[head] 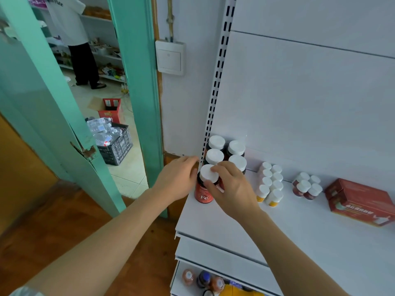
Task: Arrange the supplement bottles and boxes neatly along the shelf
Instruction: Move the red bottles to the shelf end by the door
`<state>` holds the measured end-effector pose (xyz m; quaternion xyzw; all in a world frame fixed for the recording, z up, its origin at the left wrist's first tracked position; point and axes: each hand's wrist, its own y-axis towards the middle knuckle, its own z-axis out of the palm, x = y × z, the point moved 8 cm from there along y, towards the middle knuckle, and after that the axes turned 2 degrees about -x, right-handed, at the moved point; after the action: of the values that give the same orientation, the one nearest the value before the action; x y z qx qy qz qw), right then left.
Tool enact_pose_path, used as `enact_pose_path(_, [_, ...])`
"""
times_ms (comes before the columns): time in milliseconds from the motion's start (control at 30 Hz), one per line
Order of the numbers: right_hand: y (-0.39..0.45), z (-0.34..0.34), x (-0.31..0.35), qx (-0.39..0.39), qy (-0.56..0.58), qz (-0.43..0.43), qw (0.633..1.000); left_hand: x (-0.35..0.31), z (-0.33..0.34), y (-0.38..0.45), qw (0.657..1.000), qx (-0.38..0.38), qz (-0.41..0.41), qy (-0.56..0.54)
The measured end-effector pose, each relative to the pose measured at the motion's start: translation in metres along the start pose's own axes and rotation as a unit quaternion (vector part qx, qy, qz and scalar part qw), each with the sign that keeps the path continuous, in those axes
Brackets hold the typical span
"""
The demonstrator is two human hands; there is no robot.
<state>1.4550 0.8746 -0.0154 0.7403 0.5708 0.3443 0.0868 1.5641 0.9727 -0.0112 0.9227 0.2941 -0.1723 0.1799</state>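
Through the doorway at far left, a black crate (116,146) of clear bottles sits on the tiled floor beside a red carton (111,111). The left hand (178,178) lies with relaxed fingers just off the shelf's (299,227) left edge, its fingertips against the side of the red Fe bottle (203,194); nothing is clasped in it. That bottle stands upright at the shelf's left edge, in front of four more white-capped red bottles (226,150) packed into the back left corner. The right hand (232,190) grasps the Fe bottle's white cap from the right, thumb and fingers curled around it. Further along stands a double row of small pale bottles (270,183), then four small red bottles (307,186), then two stacked red boxes (361,201) near the right end.
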Motion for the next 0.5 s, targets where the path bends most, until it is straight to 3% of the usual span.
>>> enact_pose_path(133, [0.009, -0.035, -0.013, -0.048, -0.012, 0.030, 0.998, -0.006, -0.010, 0.022, 1.000, -0.003, -0.007, -0.026])
enact_pose_path(200, [0.015, -0.047, -0.025, -0.033, -0.048, 0.048, 0.997, -0.009, -0.012, 0.036, 0.999, 0.010, -0.007, -0.029])
enact_pose_path(367, [0.025, -0.039, -0.064, 0.178, -0.162, 0.135, 0.961, -0.014, 0.007, 0.069, 0.993, 0.119, 0.012, -0.013])
enact_pose_path(500, [0.030, -0.026, -0.076, 0.255, -0.168, 0.164, 0.938, -0.013, 0.025, 0.083, 0.980, 0.197, 0.014, 0.017])
